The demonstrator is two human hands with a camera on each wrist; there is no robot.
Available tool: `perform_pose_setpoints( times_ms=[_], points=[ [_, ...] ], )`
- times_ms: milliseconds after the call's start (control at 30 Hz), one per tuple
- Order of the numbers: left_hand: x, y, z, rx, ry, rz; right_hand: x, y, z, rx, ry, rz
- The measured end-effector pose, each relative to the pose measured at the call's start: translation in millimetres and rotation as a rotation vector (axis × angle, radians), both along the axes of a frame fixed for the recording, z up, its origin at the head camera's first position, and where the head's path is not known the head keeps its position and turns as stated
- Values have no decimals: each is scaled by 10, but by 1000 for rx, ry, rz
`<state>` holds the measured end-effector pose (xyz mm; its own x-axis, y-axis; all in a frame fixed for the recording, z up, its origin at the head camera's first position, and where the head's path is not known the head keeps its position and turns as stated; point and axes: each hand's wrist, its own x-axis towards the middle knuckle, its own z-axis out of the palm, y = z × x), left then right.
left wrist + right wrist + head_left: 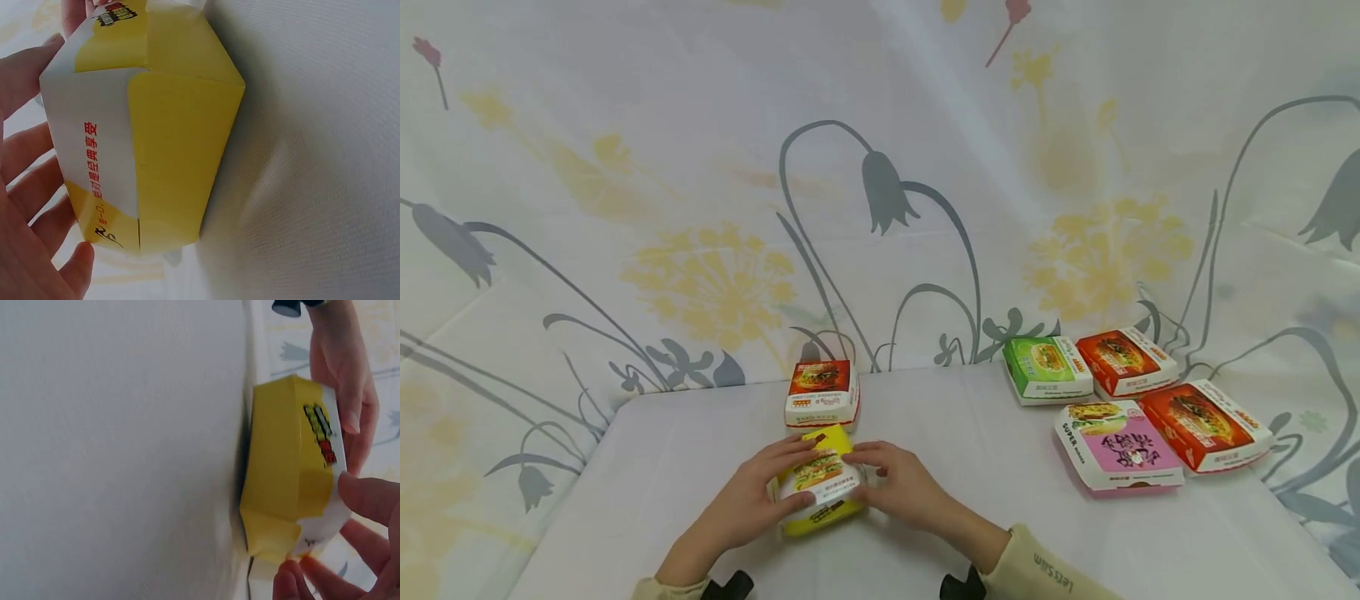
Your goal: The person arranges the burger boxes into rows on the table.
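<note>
A yellow and white burger box (822, 482) with a burger picture on its lid sits on the white table in front of the person. From the left side, the left hand (751, 490) holds it, thumb at the near edge and fingers toward the far edge. The right hand (908, 490) grips the opposite side in the same way. In the left wrist view, the left fingers (44, 181) lie along the box's upper edge. The right wrist view shows the right thumb (369, 497) against the white lid. Just behind stands a red and white burger box (822, 400).
On the right side of the table (955, 433) are a green burger box (1048, 369), a pink one (1123, 450) and two red ones, the farther (1123, 360) and the nearer (1206, 423), grouped close together. A flower-printed cloth (917, 275) rises behind the table.
</note>
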<state>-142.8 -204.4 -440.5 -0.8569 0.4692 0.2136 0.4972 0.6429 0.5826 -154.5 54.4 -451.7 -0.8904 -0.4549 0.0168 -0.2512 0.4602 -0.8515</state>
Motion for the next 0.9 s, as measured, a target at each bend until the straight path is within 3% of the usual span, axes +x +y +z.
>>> perform_pose_setpoints(
  times_ms=[133,300,500,667,900],
  points=[
    [-20,-10,12,7,-5,-35,45,-20,-1,6,-12,-24],
    [-42,-20,28,5,-25,-79,59,-31,-6,10,46,-41],
    [-30,1,26,-10,-16,-94,41,-62,-18,-49,57,-43],
    [-10,33,16,-32,43,-96,47,-106,-38,-59,42,-47],
    [3,52,17,-45,139,-143,60,-120,-53,-48,52,-44]
  ],
)
